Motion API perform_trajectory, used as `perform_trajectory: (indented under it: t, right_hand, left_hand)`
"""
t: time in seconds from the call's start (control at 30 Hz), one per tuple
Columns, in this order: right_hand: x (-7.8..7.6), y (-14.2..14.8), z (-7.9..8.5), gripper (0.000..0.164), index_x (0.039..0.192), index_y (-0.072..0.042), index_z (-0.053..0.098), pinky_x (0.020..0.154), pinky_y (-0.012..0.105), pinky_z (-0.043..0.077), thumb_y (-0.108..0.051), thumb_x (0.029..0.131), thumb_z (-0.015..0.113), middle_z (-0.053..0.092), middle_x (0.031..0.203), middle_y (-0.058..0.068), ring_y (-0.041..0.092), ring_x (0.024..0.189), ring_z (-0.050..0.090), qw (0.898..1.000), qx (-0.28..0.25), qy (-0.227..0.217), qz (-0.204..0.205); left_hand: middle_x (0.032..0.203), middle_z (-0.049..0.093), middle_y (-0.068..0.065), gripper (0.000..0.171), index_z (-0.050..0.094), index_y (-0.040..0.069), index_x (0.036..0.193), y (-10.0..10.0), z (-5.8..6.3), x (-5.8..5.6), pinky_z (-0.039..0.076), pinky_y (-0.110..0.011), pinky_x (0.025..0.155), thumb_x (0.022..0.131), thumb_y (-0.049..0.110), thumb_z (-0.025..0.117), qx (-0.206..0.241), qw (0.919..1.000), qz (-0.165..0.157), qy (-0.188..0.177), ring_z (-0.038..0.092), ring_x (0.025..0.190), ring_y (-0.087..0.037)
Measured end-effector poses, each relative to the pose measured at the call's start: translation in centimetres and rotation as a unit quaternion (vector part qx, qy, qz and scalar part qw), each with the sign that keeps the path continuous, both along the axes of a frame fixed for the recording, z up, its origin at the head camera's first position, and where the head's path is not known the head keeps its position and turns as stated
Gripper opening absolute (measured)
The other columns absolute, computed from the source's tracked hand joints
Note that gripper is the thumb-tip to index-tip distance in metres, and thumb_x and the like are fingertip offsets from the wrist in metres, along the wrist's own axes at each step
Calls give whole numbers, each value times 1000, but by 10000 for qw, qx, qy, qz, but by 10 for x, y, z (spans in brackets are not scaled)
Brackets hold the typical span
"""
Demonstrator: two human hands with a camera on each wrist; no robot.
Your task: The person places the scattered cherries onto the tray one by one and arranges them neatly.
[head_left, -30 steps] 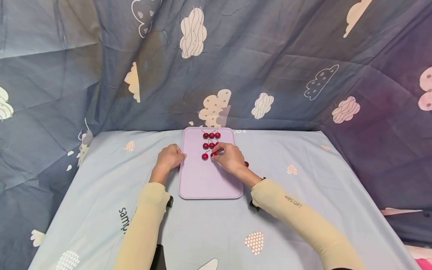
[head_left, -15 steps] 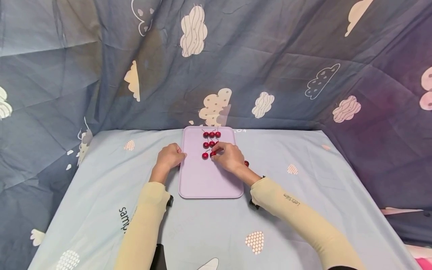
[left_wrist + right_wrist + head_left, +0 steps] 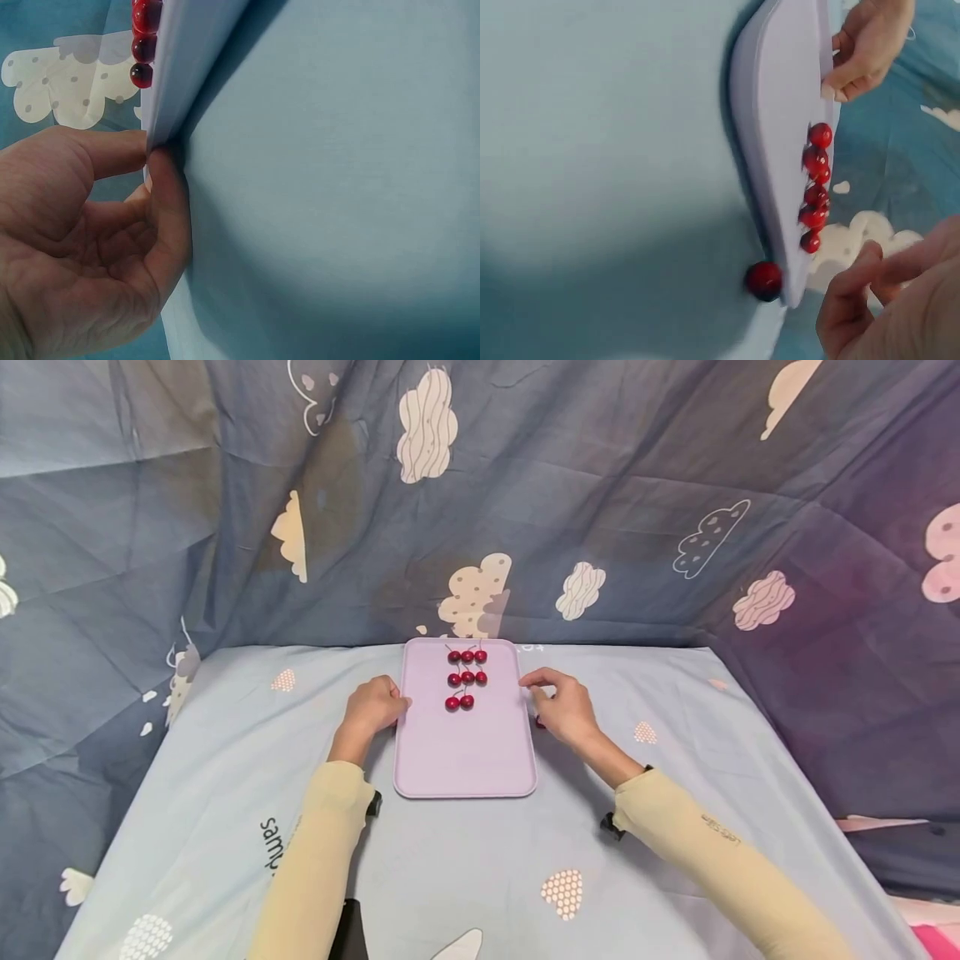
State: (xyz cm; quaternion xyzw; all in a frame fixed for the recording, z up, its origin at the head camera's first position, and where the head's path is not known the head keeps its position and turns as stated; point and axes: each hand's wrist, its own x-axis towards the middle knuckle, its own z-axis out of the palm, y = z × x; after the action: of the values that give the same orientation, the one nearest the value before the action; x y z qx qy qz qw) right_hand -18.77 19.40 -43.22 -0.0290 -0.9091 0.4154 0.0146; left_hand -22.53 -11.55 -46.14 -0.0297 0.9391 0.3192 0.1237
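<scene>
The lilac tray (image 3: 465, 752) lies on the cloth with red cherries (image 3: 468, 677) in rows: three, three and two. My left hand (image 3: 373, 703) pinches the tray's left rim. The left wrist view shows its thumb on the rim and fingers tucked against the underside. My right hand (image 3: 566, 706) is just past the tray's right rim, holding nothing. Its thumb and forefinger stand apart. Below it, a single cherry (image 3: 764, 281) lies on the cloth against the outside of the tray, partly hidden by the hand in the head view.
A pale blue cloth (image 3: 465, 868) covers the table around the tray. Dark cloud-print fabric (image 3: 630, 527) rises behind the tray's far edge and along both sides.
My right hand has let go of the second cherry in the front row and moved right, off the tray. That cherry stays beside its neighbour. The left hand has kept its grip.
</scene>
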Motion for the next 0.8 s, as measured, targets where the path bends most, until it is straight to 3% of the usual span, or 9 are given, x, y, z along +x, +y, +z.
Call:
perform_trajectory:
  t: [0.07,0.23,0.47,0.8]
  right_hand:
    - [3,9,-3,35,123,-14,73,53,27,49,-3,101,49,66,134,13,15,52,58,9972,-612,-380,-195]
    - [10,21,-12,46,137,-10,65,52,22,45,7,98,47,54,147,16,6,57,48,9761,-1639,-1228,-727]
    - [17,29,-20,43,140,-15,64,54,23,48,1,100,58,60,143,9,9,63,47,9650,-1711,-1873,-666]
    - [19,31,-30,32,130,-9,69,53,24,49,-7,98,71,69,103,0,8,64,59,9635,-1845,-1870,-509]
  left_hand:
    - [81,59,-8,24,56,8,92,0,1,0,41,-32,70,101,28,65,6,10000,15,-44,59,83,-26]
    - [83,57,-9,24,56,7,93,0,3,1,41,-31,69,102,28,64,32,9999,56,-119,58,84,-26]
    - [82,59,-8,24,56,7,92,2,1,2,41,-32,69,102,28,65,51,9999,68,-96,59,83,-26]
    - [83,58,-9,25,57,7,92,2,0,0,42,-32,69,102,28,65,63,9998,121,-114,59,84,-26]
